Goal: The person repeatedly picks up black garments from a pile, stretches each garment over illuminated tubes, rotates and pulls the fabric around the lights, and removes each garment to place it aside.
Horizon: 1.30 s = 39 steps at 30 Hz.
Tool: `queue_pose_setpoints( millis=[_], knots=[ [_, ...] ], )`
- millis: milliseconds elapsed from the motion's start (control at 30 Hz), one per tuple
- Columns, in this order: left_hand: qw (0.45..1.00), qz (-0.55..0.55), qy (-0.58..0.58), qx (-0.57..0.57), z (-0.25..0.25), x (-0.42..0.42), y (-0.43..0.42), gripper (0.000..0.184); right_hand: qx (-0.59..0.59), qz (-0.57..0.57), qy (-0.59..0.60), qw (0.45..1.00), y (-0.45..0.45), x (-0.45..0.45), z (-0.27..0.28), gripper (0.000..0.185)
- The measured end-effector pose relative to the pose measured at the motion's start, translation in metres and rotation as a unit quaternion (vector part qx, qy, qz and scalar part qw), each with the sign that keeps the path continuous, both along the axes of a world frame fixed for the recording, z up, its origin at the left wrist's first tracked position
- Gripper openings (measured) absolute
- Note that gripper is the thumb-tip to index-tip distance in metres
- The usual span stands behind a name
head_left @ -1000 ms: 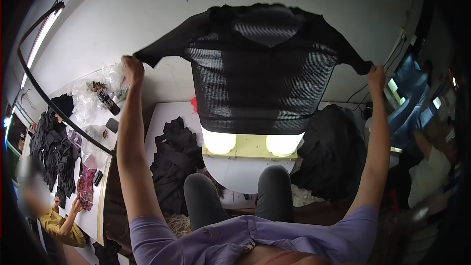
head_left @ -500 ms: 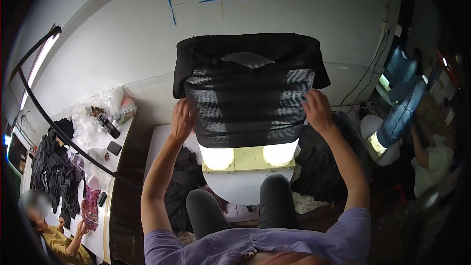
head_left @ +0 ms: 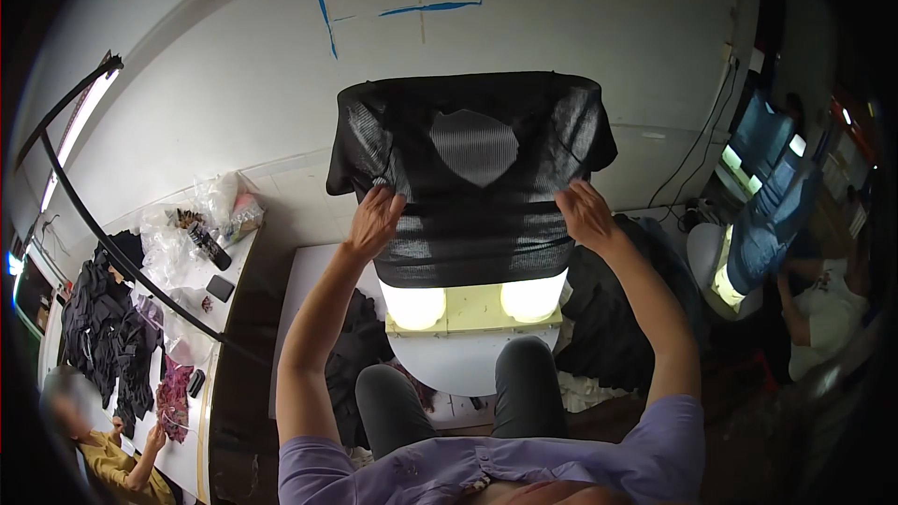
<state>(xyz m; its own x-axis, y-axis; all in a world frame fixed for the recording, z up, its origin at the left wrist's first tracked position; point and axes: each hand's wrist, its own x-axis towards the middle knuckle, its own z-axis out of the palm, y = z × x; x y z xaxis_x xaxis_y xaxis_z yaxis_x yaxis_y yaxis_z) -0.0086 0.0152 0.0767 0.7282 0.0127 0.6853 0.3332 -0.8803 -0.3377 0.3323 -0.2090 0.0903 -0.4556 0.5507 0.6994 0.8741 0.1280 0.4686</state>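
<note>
A black ribbed knit garment (head_left: pixel 477 224) is stretched over a lighted stand, its neck opening showing a lighter ribbed patch in the upper middle. Light shines through the thin cloth. Two glowing lamps (head_left: pixel 414 307) on a yellowish base (head_left: pixel 474 304) show below its hem. My left hand (head_left: pixel 377 220) grips the cloth at the left side with bent fingers. On the right side my right hand (head_left: pixel 586 215) pinches the same cloth at about equal height. Both thumbs point inward over the front of the garment.
Dark cloth piles (head_left: pixel 613 318) lie either side of the round white stand base (head_left: pixel 449 365). A table at left bears black garments (head_left: pixel 108 346) and plastic bags (head_left: pixel 168 248); a person in yellow (head_left: pixel 126 458) handles purple-red cloth there. At right, another person works near blue denim (head_left: pixel 772 220).
Both hands have moved inward and slightly up onto the garment's front. The upper cloth has shifted, and the neck opening is wider and deeper. The denim at right has moved too.
</note>
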Motion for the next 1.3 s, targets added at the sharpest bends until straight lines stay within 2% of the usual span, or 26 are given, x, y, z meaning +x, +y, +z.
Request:
queue_pose_setpoints(
  millis=[33,100,233,367,500,533,600,700,1000,1300],
  knots=[
    [0.999,-0.007,0.028,-0.028,-0.010,-0.009,0.003,0.014,-0.034,-0.018,0.030,0.999,-0.007,0.004,-0.006,0.006],
    [1.000,-0.002,0.011,-0.027,-0.029,-0.024,0.006,0.017,-0.103,-0.055,0.089,0.989,-0.023,0.022,-0.023,0.006],
    [0.997,0.042,0.018,-0.070,-0.058,-0.040,0.007,0.017,-0.122,-0.060,0.082,0.987,-0.028,0.040,-0.069,0.005],
    [0.990,0.066,0.044,-0.116,-0.062,-0.039,0.001,0.022,-0.100,-0.060,0.106,0.988,-0.019,0.030,-0.081,0.024],
    [0.990,0.057,0.054,-0.119,-0.057,-0.045,-0.007,0.042,-0.125,-0.037,0.106,0.986,-0.024,0.024,-0.078,0.047],
    [0.990,0.055,0.063,-0.112,-0.062,-0.047,-0.006,0.054,-0.141,-0.038,0.098,0.984,-0.026,0.024,-0.076,0.053],
    [0.984,0.076,0.106,-0.117,-0.061,-0.049,-0.011,0.054,-0.169,-0.061,0.067,0.981,-0.025,0.027,-0.080,0.061],
    [0.983,0.085,0.131,-0.094,-0.068,-0.053,-0.011,0.050,-0.151,-0.107,-0.005,0.983,-0.023,0.032,-0.084,0.062],
    [0.988,0.082,0.122,-0.039,-0.089,-0.051,-0.010,0.040,-0.147,-0.072,0.018,0.986,-0.028,0.022,-0.088,0.041],
    [0.988,0.089,0.105,-0.062,-0.087,-0.049,-0.021,0.034,-0.170,-0.095,0.046,0.980,-0.031,0.017,-0.090,0.043]
  ],
)
